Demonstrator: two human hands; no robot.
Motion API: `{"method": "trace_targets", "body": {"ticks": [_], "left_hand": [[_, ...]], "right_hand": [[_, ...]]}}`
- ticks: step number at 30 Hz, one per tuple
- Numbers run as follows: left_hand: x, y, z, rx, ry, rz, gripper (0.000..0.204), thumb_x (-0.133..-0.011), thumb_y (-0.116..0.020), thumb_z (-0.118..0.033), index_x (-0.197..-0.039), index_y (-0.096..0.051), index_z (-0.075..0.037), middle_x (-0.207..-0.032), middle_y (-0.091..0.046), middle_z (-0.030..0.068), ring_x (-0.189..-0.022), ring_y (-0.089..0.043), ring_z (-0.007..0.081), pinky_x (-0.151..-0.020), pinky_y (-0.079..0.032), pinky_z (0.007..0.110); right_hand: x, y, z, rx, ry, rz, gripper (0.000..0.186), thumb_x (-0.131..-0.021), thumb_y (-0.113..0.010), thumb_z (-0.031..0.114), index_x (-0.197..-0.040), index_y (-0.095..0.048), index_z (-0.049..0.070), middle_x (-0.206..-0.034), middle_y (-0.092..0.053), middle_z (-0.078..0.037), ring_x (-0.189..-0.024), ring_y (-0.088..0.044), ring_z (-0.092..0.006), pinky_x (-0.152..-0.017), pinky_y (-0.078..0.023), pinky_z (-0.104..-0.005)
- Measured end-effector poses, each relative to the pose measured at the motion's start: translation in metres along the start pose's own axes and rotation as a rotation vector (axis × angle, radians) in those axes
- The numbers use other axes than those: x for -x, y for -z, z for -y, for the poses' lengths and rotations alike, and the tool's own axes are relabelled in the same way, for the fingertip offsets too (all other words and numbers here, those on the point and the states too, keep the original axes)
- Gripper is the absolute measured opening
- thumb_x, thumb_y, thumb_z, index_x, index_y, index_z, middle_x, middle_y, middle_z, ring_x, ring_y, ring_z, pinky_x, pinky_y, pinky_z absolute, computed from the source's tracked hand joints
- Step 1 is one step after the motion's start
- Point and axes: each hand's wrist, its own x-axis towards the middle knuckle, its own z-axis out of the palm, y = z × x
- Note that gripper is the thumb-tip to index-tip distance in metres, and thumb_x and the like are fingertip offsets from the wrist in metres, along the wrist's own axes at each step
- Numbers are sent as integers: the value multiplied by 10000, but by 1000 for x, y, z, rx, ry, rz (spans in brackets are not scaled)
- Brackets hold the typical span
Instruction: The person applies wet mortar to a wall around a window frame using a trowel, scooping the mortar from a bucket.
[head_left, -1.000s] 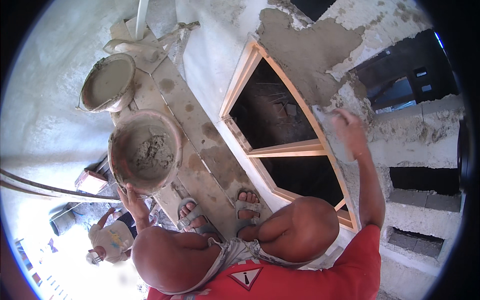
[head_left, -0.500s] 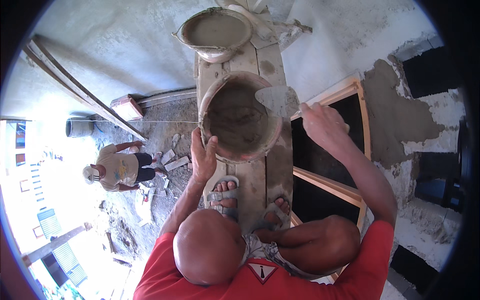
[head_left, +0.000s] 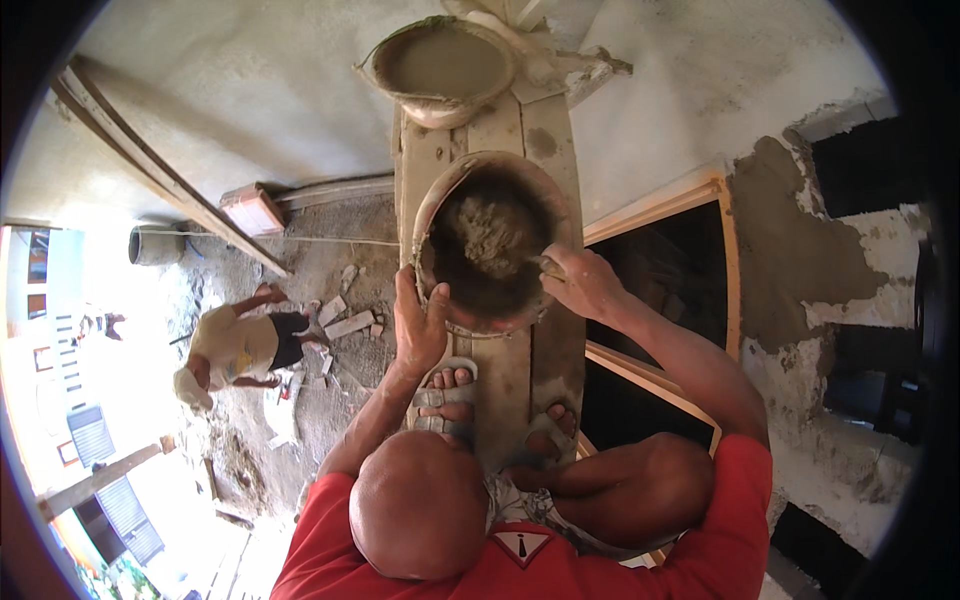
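A round bucket [head_left: 432, 205] of wet grey mortar [head_left: 488, 235] stands on the planks in front of my feet. My left hand [head_left: 420, 322] grips its near left rim, thumb on the inner side and fingers outside. At the right rim, my right hand [head_left: 588, 284] is closed around the handle of a trowel [head_left: 551, 267]. The trowel's blade is down inside the bucket, hidden by mortar and shadow. A rough heap of mortar rises in the middle of the bucket.
Narrow wooden planks [head_left: 500, 375] carry me and the buckets. Beyond stands a second bucket [head_left: 437, 113] with greyish liquid. Right are an orange-framed window [head_left: 733, 270] and a part-plastered wall [head_left: 790, 240]. A person [head_left: 235, 340] is on the rubble-strewn ground below left, near a leaning beam [head_left: 165, 170].
My right hand has brought the trowel from above the right rim down and left into the bucket. Mortar is now heaped up there. Below, the person has bent over further.
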Motion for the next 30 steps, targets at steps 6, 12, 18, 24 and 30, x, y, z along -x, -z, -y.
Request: {"method": "trace_targets", "body": {"ticks": [6, 12, 18, 24, 30], "left_hand": [[-8, 10, 38, -40, 129, 29, 718, -1013, -604, -342, -1488, -338, 126, -1352, -518, 297, -1247, -508, 386, -1106, -353, 455], [-24, 26, 45, 57, 29, -15, 591, -1054, -540, -292, -1481, -361, 76, -1386, -521, 203, -1248, -501, 285, -1090, -374, 382], [-33, 36, 73, 366, 62, 101, 520, -1071, -507, -252, -1484, -371, 33, -1422, -501, 165, -1284, -476, 241, -1105, -362, 361], [-37, 55, 80, 316, 88, 69, 469, -1065, -506, -236, -1451, -416, 14, -1386, -522, 143, -1261, -482, 226, -1093, -360, 356], [-41, 57, 82, 369, 48, 26, 444, -1054, -534, -253, -1405, -451, 6, -1231, -550, 94, -1092, -503, 186, -989, -404, 331]], "right_hand": [[21, 14, -7, 4, -47, -6, 345, -848, -671, 263, -1104, -640, 34, -856, -698, -270, -858, -693, -449, -788, -553, -521], [91, 88, -3, -43, -134, -93, 367, -849, -714, 260, -1094, -623, 4, -826, -699, -246, -786, -713, -402, -717, -559, -448], [191, 198, 62, -25, -282, -216, 424, -795, -763, 228, -1121, -587, 24, -936, -706, -200, -858, -692, -364, -782, -530, -433], [263, 286, 117, 177, -240, -363, 421, -780, -779, 222, -1123, -661, 10, -841, -689, -122, -763, -675, -220, -701, -527, -361], [301, 333, 78, -306, -678, -486, 378, -874, -716, 264, -1173, -683, 36, -805, -667, -52, -640, -615, -103, -550, -513, -266]]}}
